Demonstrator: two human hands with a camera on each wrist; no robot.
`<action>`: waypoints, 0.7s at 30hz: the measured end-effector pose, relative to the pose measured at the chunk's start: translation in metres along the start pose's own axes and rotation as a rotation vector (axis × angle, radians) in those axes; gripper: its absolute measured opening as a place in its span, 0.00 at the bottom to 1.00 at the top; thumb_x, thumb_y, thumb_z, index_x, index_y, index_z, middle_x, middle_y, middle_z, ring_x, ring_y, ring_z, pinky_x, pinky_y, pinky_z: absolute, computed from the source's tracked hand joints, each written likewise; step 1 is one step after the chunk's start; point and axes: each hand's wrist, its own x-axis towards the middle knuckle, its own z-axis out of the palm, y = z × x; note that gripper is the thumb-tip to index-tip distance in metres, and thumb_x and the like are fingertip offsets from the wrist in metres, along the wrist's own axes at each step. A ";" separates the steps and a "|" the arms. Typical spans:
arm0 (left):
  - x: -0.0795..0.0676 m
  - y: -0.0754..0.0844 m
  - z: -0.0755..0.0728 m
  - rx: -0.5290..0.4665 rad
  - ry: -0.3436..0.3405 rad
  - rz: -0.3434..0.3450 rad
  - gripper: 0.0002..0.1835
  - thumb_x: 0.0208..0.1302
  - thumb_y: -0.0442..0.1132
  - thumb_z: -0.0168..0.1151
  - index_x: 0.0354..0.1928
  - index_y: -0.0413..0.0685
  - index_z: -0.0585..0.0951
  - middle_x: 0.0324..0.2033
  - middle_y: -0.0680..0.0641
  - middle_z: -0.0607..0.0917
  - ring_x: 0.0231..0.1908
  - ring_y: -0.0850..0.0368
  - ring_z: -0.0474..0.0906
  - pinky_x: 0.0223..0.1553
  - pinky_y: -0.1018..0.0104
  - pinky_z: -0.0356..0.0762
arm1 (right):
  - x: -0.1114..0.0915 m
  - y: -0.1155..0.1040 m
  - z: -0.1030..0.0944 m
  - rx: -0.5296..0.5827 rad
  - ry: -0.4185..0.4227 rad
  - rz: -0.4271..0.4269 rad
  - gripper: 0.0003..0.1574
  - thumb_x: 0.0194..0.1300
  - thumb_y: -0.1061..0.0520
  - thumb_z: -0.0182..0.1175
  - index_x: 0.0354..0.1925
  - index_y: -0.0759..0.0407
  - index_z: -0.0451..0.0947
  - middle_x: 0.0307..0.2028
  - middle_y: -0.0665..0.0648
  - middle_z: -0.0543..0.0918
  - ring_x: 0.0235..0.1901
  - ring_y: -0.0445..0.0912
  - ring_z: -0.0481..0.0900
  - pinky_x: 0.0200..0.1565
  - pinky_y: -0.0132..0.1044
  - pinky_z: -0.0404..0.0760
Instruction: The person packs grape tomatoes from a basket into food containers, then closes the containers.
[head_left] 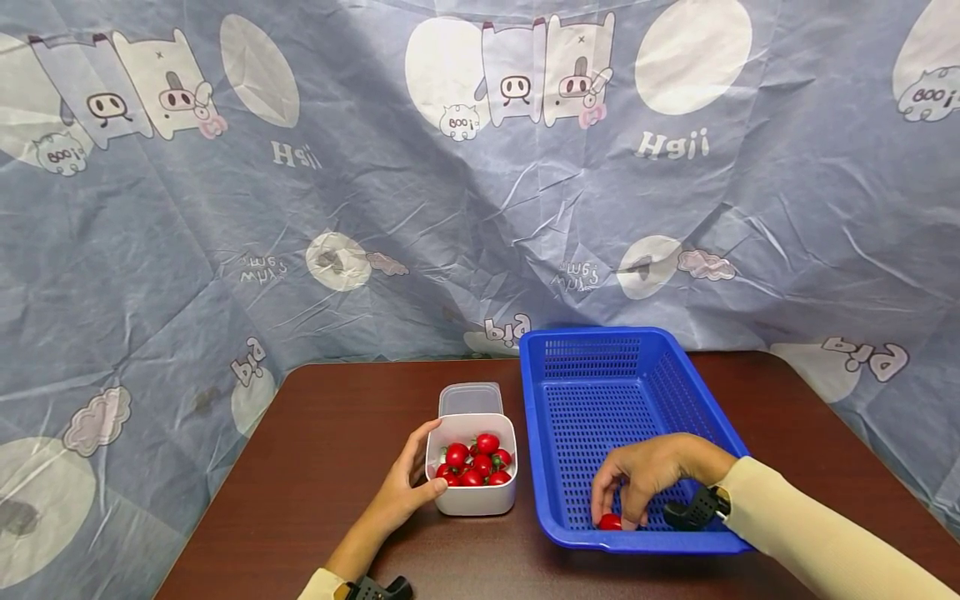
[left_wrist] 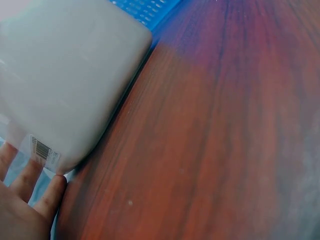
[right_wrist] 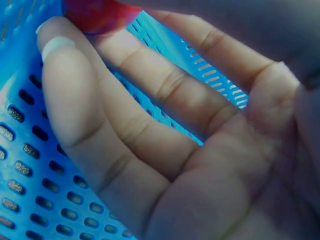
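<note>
A white square container (head_left: 477,500) stands on the table with several red cherry tomatoes (head_left: 482,464) inside. My left hand (head_left: 401,492) spans its left side: thumb against the front corner, index finger at the back corner. In the left wrist view, spread, fairly straight fingers (left_wrist: 49,200) touch the container's side (left_wrist: 75,70) near a barcode label. Inside the blue basket (head_left: 534,467), by its front wall, my right hand (head_left: 652,475) pinches a cherry tomato (head_left: 610,522) between thumb and fingertips. The right wrist view shows part of that red tomato (right_wrist: 100,15) at the fingertips.
Behind the container lies a translucent lid (head_left: 470,398). The basket has perforated walls and floor and stands right of the container on the brown wooden table (head_left: 337,433). A printed blue-grey cloth (head_left: 420,233) hangs behind the table.
</note>
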 end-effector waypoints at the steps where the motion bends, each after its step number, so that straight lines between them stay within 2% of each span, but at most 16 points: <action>1: 0.000 0.000 0.000 0.000 -0.001 0.004 0.43 0.57 0.37 0.64 0.73 0.53 0.55 0.69 0.39 0.62 0.66 0.36 0.59 0.61 0.40 0.61 | 0.000 0.000 0.000 0.000 0.003 -0.009 0.23 0.50 0.70 0.65 0.47 0.61 0.83 0.39 0.55 0.85 0.26 0.39 0.81 0.30 0.31 0.80; 5: 0.000 0.000 0.000 0.000 0.000 0.006 0.43 0.57 0.36 0.64 0.73 0.52 0.55 0.69 0.38 0.62 0.66 0.35 0.59 0.61 0.42 0.61 | 0.000 0.001 -0.001 -0.005 0.015 -0.044 0.23 0.49 0.69 0.65 0.47 0.61 0.82 0.38 0.55 0.84 0.26 0.39 0.81 0.31 0.31 0.81; 13: 0.000 0.002 0.001 -0.001 -0.002 0.003 0.43 0.57 0.37 0.64 0.73 0.52 0.55 0.69 0.38 0.61 0.67 0.36 0.59 0.61 0.37 0.59 | -0.003 0.001 -0.003 -0.006 0.079 -0.133 0.21 0.52 0.65 0.67 0.48 0.60 0.82 0.39 0.58 0.84 0.29 0.42 0.83 0.34 0.35 0.82; 21: 0.000 0.000 0.000 0.002 0.000 -0.006 0.43 0.58 0.37 0.64 0.73 0.53 0.54 0.70 0.39 0.61 0.67 0.36 0.58 0.61 0.38 0.59 | -0.004 -0.002 -0.008 -0.003 0.113 -0.239 0.21 0.56 0.67 0.66 0.50 0.63 0.80 0.43 0.61 0.83 0.32 0.43 0.84 0.37 0.36 0.82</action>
